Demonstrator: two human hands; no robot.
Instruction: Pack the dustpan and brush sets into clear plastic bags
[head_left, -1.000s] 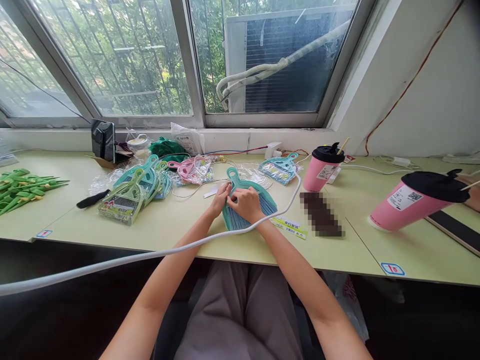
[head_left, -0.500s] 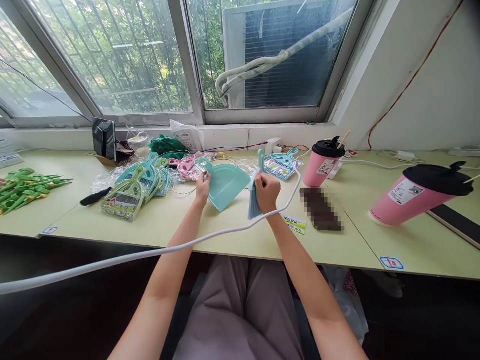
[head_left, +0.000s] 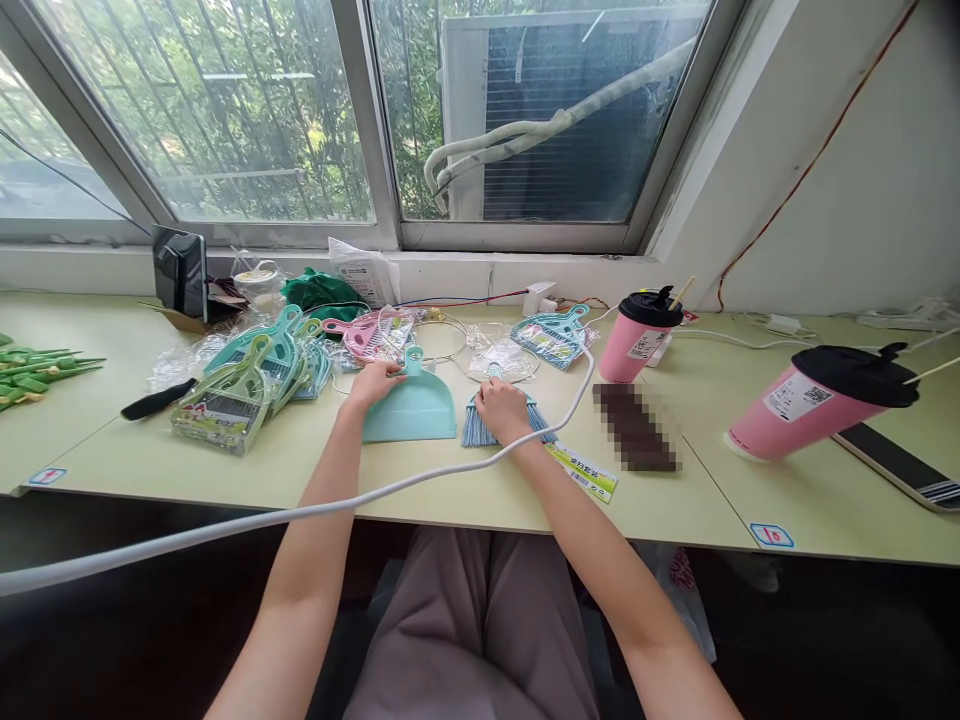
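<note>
Dustpan [head_left: 411,412] in pale turquoise lies flat on the counter [head_left: 435,497], its handle pointing to the far side. The left hand [head_left: 373,384] grips it at its far left, fingertips against the base of the handle. Just to the right, a brush [head_left: 475,430] rests on the counter with its blue bristles fanned to the near side; the right hand [head_left: 504,408] is closed over the top of it. A printed label card [head_left: 589,473] lies just beside the bristles, on the right. Packaged sets [head_left: 225,405] are heaped at the left, a long black object [head_left: 159,399] beside them. A pink packaged set [head_left: 367,335] and a blue packaged set [head_left: 551,338] lie farther off. A white cable [head_left: 225,529] crosses before the right wrist.
</note>
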